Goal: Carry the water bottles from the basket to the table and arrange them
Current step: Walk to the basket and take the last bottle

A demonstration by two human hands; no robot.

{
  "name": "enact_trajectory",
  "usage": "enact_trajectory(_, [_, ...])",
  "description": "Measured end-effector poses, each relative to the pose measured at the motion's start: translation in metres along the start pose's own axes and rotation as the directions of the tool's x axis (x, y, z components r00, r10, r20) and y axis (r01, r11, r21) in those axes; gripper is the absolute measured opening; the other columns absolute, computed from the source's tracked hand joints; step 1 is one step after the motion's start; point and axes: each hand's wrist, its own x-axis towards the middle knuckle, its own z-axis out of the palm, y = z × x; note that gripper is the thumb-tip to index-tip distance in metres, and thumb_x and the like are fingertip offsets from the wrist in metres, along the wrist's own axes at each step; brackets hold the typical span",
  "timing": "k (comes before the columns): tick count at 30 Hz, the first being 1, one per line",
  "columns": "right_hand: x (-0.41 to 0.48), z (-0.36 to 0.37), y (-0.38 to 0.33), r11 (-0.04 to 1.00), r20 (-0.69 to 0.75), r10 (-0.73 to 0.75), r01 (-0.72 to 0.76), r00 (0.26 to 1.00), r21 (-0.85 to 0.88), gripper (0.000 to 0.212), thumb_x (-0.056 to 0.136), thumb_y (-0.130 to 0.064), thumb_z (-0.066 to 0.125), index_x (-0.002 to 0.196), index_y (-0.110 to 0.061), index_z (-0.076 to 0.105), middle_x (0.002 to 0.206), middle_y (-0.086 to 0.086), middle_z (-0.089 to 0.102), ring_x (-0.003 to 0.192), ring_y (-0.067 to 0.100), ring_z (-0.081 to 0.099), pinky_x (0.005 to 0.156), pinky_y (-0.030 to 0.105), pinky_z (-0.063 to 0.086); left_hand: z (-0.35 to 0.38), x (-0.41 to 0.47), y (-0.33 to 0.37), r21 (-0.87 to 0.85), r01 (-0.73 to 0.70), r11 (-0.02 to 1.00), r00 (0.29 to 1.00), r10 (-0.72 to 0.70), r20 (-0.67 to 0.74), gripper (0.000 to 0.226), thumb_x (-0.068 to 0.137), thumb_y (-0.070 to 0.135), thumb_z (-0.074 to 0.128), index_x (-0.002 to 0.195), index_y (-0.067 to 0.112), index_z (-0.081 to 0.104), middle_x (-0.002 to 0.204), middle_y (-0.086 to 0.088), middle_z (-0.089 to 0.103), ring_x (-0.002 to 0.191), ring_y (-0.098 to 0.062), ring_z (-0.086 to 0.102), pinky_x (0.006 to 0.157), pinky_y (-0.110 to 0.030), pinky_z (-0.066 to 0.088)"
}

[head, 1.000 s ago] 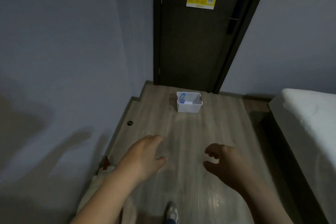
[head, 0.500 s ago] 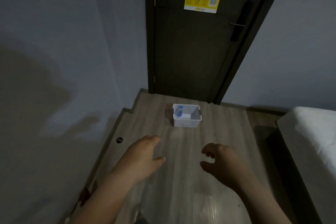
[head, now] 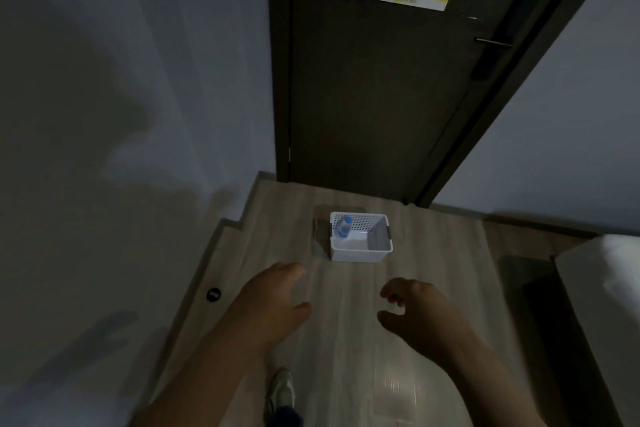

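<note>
A dark door (head: 381, 80) is standing beyond the wood floor (head: 433, 288). The left hand (head: 273, 305) and right hand (head: 415, 315) are hovering above the floor, fingers loosely spread, holding nothing. Near the door, a white basket (head: 360, 251) is sitting on the floor, holding one bottle (head: 343, 227) leaning upright in its far-left corner, cap up.

The pale wood-plank floor (head: 346, 322) carries a white perforated basket (head: 360, 246), set at 12 o'clock just before the dark door. A small round black fitting (head: 213, 294) sits on the boards at 9 o'clock by the wall. A shoe (head: 282, 392) stands at 6 o'clock.
</note>
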Motion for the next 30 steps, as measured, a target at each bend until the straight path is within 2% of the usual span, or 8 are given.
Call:
enact_trajectory(6, [0.086, -0.017, -0.006, 1.000, 0.010, 0.013, -0.013, 1.000, 0.016, 0.039, 0.086, -0.035, 0.064, 0.123, -0.025, 0.056, 0.117, -0.007, 0.063, 0.099, 0.005, 0.059, 0.087, 0.019, 0.050, -0.025, 0.089, -0.012, 0.040, 0.026, 0.999, 0.998, -0.028, 0.058, 0.050, 0.086, 0.036, 0.060, 0.130, 0.018, 0.047, 0.130, -0.001, 0.052, 0.119, -0.017, 0.050, 0.098, -0.027, 0.040])
enact_trajectory(10, [0.134, -0.024, 0.003, 1.000, 0.033, 0.016, -0.016, 0.999, 0.014, 0.039, 0.086, -0.035, 0.065, 0.122, -0.024, 0.057, 0.117, -0.006, 0.063, 0.100, 0.006, 0.059, 0.085, 0.018, 0.049, -0.030, 0.135, -0.018, 0.050, 0.049, 0.998, 0.992, -0.054, 0.115, 0.049, 0.088, 0.038, 0.059, 0.130, 0.019, 0.046, 0.129, -0.001, 0.051, 0.118, -0.017, 0.050, 0.096, -0.026, 0.040])
enact_trajectory(16, [0.212, -0.036, 0.026, 1.000, 0.071, -0.014, 0.013, 0.997, 0.014, 0.037, 0.085, -0.034, 0.066, 0.119, -0.022, 0.058, 0.117, -0.003, 0.063, 0.100, 0.006, 0.058, 0.081, 0.014, 0.044, -0.024, 0.210, -0.027, 0.018, 0.116, 0.993, 0.988, -0.117, 0.102, 0.045, 0.088, 0.033, 0.059, 0.127, 0.011, 0.049, 0.125, -0.006, 0.054, 0.112, -0.018, 0.053, 0.096, -0.032, 0.043])
enact_trajectory(24, [0.334, -0.060, 0.078, 0.999, 0.121, -0.029, 0.031, 0.992, -0.019, 0.038, 0.087, -0.034, 0.064, 0.121, -0.020, 0.056, 0.122, 0.000, 0.061, 0.107, 0.012, 0.059, 0.089, 0.023, 0.050, 0.005, 0.325, -0.019, 0.021, 0.258, 0.966, 0.961, -0.259, 0.096, 0.043, 0.088, 0.031, 0.059, 0.121, 0.006, 0.052, 0.121, -0.010, 0.058, 0.110, -0.022, 0.055, 0.094, -0.033, 0.043])
enact_trajectory(27, [0.378, -0.058, 0.095, 0.999, 0.145, -0.044, 0.047, 0.988, -0.016, 0.039, 0.087, -0.032, 0.065, 0.122, -0.018, 0.055, 0.123, 0.001, 0.061, 0.110, 0.014, 0.059, 0.092, 0.027, 0.050, 0.020, 0.364, -0.024, -0.002, 0.310, 0.951, 0.947, -0.309, 0.090, 0.039, 0.089, 0.031, 0.058, 0.121, 0.008, 0.052, 0.119, -0.009, 0.058, 0.108, -0.021, 0.056, 0.089, -0.030, 0.044])
enact_trajectory(30, [0.420, -0.047, 0.111, 0.998, 0.197, -0.053, 0.061, 0.979, -0.034, 0.039, 0.087, -0.031, 0.064, 0.123, -0.016, 0.055, 0.124, 0.003, 0.060, 0.110, 0.015, 0.059, 0.093, 0.028, 0.050, 0.039, 0.400, -0.034, 0.027, 0.350, 0.937, 0.931, -0.350, 0.103, 0.043, 0.090, 0.030, 0.056, 0.125, 0.007, 0.050, 0.123, -0.012, 0.057, 0.112, -0.025, 0.055, 0.093, -0.032, 0.043])
